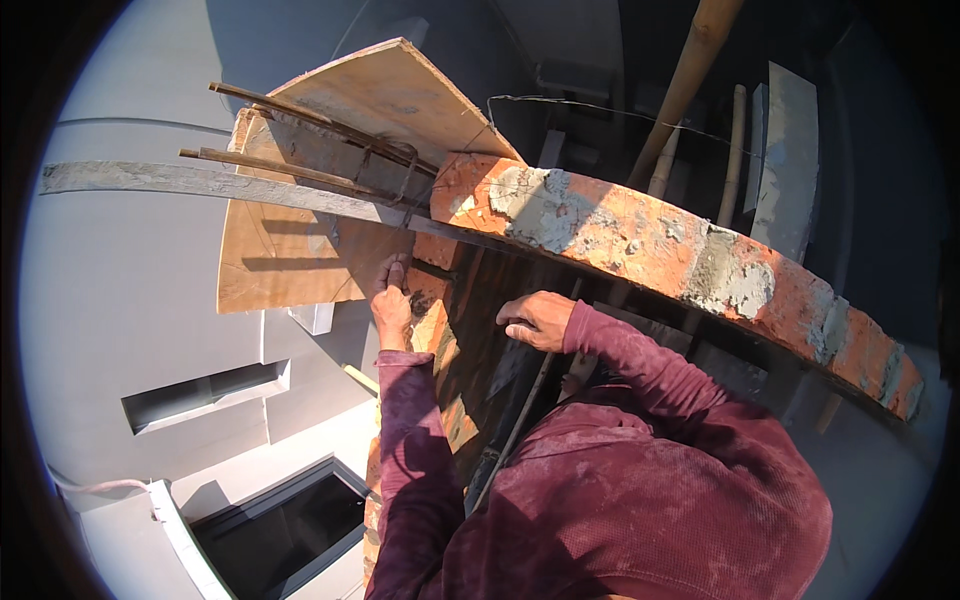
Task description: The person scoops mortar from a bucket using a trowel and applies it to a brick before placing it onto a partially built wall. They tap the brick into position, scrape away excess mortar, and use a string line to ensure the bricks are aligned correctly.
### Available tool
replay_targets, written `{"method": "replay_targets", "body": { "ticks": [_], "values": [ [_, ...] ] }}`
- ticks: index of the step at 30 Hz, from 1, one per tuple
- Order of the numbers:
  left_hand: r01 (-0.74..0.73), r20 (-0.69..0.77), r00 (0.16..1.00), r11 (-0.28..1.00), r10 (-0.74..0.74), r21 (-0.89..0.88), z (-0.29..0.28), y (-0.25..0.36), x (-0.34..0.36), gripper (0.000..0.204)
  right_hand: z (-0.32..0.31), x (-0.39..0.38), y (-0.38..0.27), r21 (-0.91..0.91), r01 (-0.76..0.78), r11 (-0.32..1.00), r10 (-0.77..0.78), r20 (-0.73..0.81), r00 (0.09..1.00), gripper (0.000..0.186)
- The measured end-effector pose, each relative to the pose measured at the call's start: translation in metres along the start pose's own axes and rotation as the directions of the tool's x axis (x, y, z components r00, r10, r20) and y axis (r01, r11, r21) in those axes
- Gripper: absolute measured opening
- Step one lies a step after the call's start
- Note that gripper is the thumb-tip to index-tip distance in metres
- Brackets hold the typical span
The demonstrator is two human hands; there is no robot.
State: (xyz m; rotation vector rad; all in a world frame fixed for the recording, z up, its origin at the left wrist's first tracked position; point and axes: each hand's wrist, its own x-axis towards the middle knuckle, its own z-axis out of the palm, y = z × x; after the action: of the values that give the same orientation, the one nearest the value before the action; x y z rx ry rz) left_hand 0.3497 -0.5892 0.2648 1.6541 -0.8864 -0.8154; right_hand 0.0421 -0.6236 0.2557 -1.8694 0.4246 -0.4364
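Observation:
My left hand (392,302) is raised at the corner of the brickwork, thumb and fingers pinched together by the lower edge of a plywood board (300,265). Whatever it pinches is too small to make out. Just right of it is the orange brick end (428,292). My right hand (538,320) hovers below the brick wall's top (610,225), its fingers curled inward; their inner side is hidden. Above my left hand, rusty steel bars (300,172) tied with thin wire run out beside a grey, mortar-stained strip (200,182).
A second plywood board (400,95) leans behind the bars. Bamboo poles (690,75) rise beyond the wall, and a thin loose wire (600,105) arcs over it. At lower left, a drop shows a dark framed opening (285,530) and a slot in a pale wall (205,395).

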Motion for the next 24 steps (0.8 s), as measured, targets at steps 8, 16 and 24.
{"method": "replay_targets", "body": {
  "ticks": [8,16,24],
  "values": [
    [-0.309,0.027,0.929,0.732,0.370,0.607,-0.008,-0.008,0.017,0.027,-0.002,-0.007,0.014,0.070,-0.016,0.997,0.015,0.022,1.000,0.027],
    [-0.341,0.067,0.921,0.710,0.384,0.616,-0.011,0.025,0.034,0.025,0.002,-0.011,0.019,0.076,-0.023,0.997,0.021,0.021,1.000,0.026],
    [-0.499,0.165,0.841,0.622,0.515,0.604,-0.005,0.035,0.043,0.023,0.005,-0.002,0.022,0.086,0.000,0.996,0.003,-0.036,0.999,0.025]
  ]
}}
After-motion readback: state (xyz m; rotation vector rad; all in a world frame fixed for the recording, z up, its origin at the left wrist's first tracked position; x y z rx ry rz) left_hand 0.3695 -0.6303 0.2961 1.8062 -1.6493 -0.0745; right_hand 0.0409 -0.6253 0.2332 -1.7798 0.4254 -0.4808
